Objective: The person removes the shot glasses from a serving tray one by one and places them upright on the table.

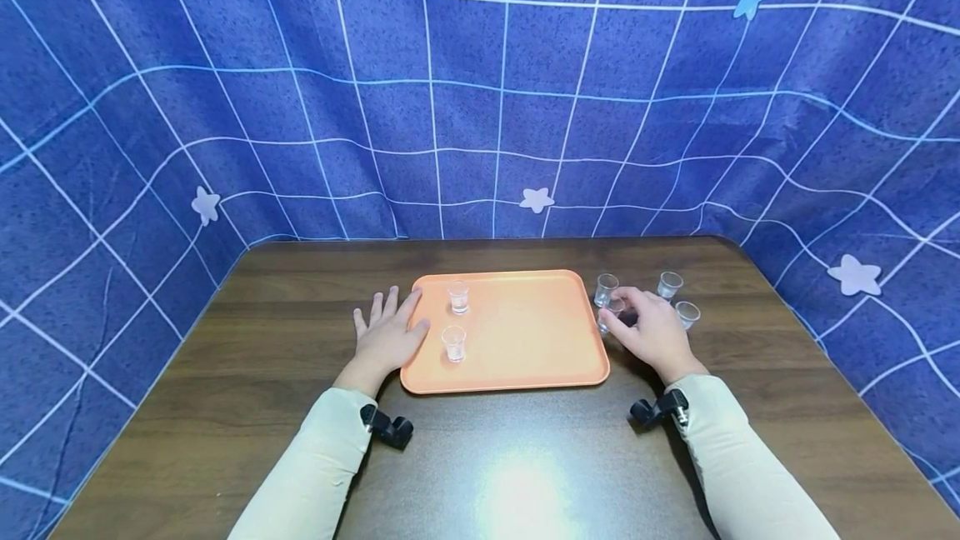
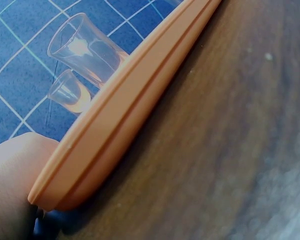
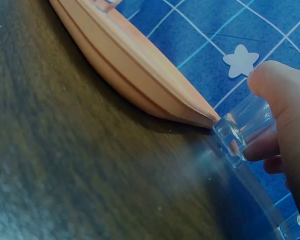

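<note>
An orange tray (image 1: 525,332) lies on the wooden table, with two clear shot glasses standing on its left part, a far one (image 1: 458,298) and a near one (image 1: 453,345). My left hand (image 1: 388,338) rests at the tray's left edge, fingers spread and the thumb over the rim. Just off the tray's right edge, my right hand (image 1: 651,332) pinches a clear shot glass (image 3: 232,137) between thumb and fingers, which partly hide it. Beyond that glass stands another shot glass (image 1: 605,288). Two more, a far one (image 1: 670,284) and a near one (image 1: 687,313), stand behind the right hand.
The brown wooden table (image 1: 262,407) runs back to a blue curtain (image 1: 465,107) with a white grid and stars. Each wrist wears a black camera strap, one at the left sleeve (image 1: 318,457) and one at the right sleeve (image 1: 738,448).
</note>
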`<state>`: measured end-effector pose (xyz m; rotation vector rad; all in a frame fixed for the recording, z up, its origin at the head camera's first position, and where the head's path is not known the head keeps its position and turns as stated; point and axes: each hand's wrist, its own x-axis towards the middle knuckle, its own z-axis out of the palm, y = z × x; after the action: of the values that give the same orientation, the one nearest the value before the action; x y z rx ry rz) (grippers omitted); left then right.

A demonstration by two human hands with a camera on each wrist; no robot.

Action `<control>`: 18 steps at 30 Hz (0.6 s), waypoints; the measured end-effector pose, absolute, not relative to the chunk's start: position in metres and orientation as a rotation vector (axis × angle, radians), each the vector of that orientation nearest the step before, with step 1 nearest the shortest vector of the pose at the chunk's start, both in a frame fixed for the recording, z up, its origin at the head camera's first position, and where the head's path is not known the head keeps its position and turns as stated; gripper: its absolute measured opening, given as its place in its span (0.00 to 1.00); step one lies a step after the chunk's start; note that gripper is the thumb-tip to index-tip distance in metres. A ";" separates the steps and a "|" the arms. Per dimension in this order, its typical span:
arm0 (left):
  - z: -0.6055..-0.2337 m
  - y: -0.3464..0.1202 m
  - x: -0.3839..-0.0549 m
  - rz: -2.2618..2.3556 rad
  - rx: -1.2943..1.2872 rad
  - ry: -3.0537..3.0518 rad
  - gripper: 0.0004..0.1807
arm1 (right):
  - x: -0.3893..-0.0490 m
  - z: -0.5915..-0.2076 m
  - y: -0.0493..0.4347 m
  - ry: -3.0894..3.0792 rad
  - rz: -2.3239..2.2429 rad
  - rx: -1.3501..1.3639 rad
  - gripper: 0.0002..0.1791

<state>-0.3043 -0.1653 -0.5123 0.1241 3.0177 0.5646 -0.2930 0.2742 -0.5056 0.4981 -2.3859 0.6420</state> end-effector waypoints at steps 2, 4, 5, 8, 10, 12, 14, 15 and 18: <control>-0.512 -0.165 -0.304 0.560 0.124 3.019 0.37 | -0.293 -0.505 0.275 -2.404 0.621 0.496 0.19; -0.511 -0.165 -0.303 0.560 0.119 3.020 0.37 | -0.292 -0.505 0.275 -2.424 0.603 0.493 0.20; -0.512 -0.165 -0.304 0.561 0.121 3.021 0.37 | -0.292 -0.505 0.276 -2.432 0.593 0.491 0.20; -0.512 -0.165 -0.304 0.567 0.116 3.022 0.37 | -0.292 -0.506 0.276 -2.454 0.570 0.485 0.21; -0.513 -0.165 -0.305 0.568 0.117 3.020 0.37 | -0.292 -0.507 0.277 -2.466 0.554 0.480 0.21; -0.513 -0.165 -0.305 0.566 0.114 3.019 0.37 | -0.292 -0.507 0.277 -2.473 0.544 0.473 0.21; -0.513 -0.165 -0.305 0.563 0.115 3.022 0.37 | -0.291 -0.506 0.277 -2.480 0.539 0.462 0.21; -0.513 -0.165 -0.305 0.567 0.119 3.023 0.37 | -0.291 -0.506 0.277 -2.484 0.534 0.457 0.21; -0.513 -0.166 -0.305 0.566 0.122 3.030 0.37 | -0.289 -0.505 0.277 -2.499 0.526 0.450 0.22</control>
<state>-0.3048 -0.1657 -0.5131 0.1217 3.0298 0.5655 -0.2895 0.2767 -0.5050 0.4503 -2.4990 0.5258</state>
